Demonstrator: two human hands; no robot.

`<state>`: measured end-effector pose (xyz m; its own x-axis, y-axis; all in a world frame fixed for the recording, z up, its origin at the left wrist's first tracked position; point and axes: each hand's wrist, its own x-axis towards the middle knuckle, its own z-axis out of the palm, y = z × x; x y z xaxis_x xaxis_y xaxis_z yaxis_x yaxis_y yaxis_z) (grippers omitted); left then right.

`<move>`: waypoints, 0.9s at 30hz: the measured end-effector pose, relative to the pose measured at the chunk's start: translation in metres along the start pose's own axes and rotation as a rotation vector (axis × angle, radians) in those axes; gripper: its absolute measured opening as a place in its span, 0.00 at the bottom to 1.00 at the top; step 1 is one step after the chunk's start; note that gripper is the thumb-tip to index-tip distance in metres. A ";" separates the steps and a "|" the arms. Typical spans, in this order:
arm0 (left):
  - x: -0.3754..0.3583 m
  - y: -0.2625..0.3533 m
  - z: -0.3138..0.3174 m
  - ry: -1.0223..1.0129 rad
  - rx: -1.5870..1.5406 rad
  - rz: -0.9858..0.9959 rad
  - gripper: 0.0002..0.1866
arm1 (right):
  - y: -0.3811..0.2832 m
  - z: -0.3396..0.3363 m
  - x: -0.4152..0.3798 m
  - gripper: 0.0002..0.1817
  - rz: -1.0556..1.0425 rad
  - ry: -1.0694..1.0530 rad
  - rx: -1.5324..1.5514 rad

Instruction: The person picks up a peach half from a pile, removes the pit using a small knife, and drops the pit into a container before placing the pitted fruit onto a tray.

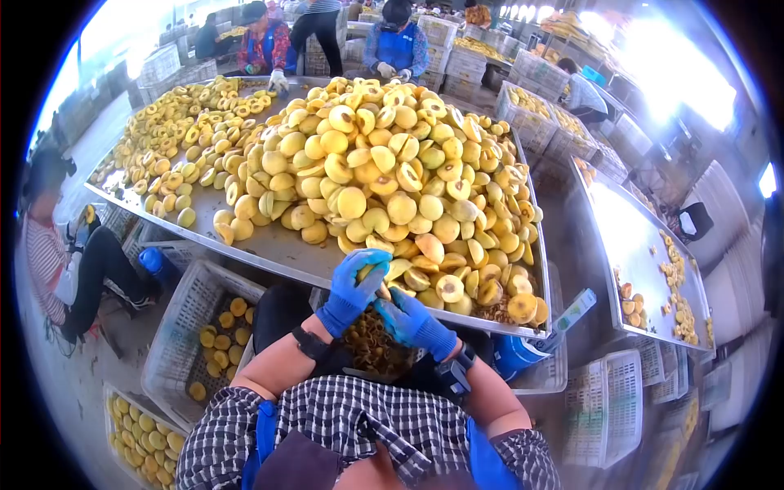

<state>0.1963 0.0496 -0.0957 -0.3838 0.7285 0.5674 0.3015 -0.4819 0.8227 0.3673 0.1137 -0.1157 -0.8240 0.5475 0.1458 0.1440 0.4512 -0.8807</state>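
Observation:
My left hand (355,282), in a blue glove, is closed around a yellow peach half at the front edge of the metal table (282,260). The glove's fingers cover most of that fruit. My right hand (412,318), also gloved in blue, is closed just beside it, its fingertips close to the fruit; whatever it grips is hidden. A large heap of halved yellow peaches (400,180) rises in front of both hands. Below them, a container of brown pits and scraps (376,341) sits at my lap.
To my left stands a grey crate (192,327) with peach halves, and a fuller crate (143,441) behind it. On the right are a blue bucket (518,355), a white crate (604,408) and another metal table (608,237). Several people work around the tables.

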 end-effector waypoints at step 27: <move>-0.021 -0.035 -0.010 -0.151 0.124 0.146 0.21 | -0.037 -0.002 -0.021 0.22 0.700 -0.165 0.771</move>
<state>0.1845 0.0464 -0.1358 -0.1964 0.7241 0.6611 0.4527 -0.5311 0.7162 0.3804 0.0872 -0.0854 -0.7645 0.3840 -0.5177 0.2763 -0.5304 -0.8015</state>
